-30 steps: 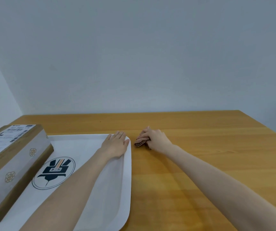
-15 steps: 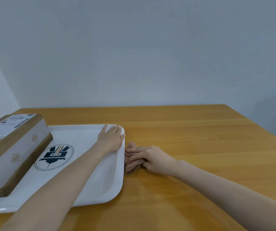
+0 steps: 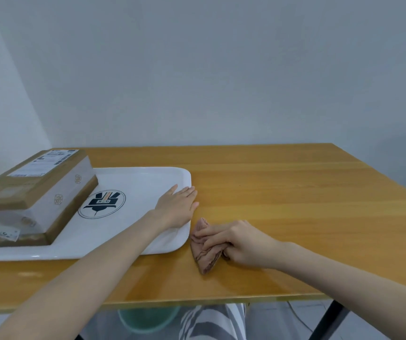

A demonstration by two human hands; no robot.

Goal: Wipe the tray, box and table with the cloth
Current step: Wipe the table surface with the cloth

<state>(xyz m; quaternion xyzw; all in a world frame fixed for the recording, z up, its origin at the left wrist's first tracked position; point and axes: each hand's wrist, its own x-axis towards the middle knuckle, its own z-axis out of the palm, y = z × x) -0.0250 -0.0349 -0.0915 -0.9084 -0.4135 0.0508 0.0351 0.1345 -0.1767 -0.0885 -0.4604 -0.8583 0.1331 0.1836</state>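
Observation:
A white tray [image 3: 133,179] with a dark round logo lies on the left of the wooden table [image 3: 282,190]. A brown cardboard box [image 3: 37,190] with a shipping label rests on the tray's left part. My left hand [image 3: 178,206] lies flat, fingers spread, on the tray's right edge. My right hand [image 3: 240,241] presses a folded pinkish-brown cloth [image 3: 205,255] onto the table just right of the tray's near right corner.
The table's front edge runs close below my arms. Under the table I see a green bucket [image 3: 148,320], striped fabric [image 3: 211,322] and a black table leg [image 3: 329,320]. A plain grey wall stands behind the table.
My right hand has dragged the cloth toward me along the tray's right side, from the far corner to the near corner. My left hand stayed flat on the tray edge.

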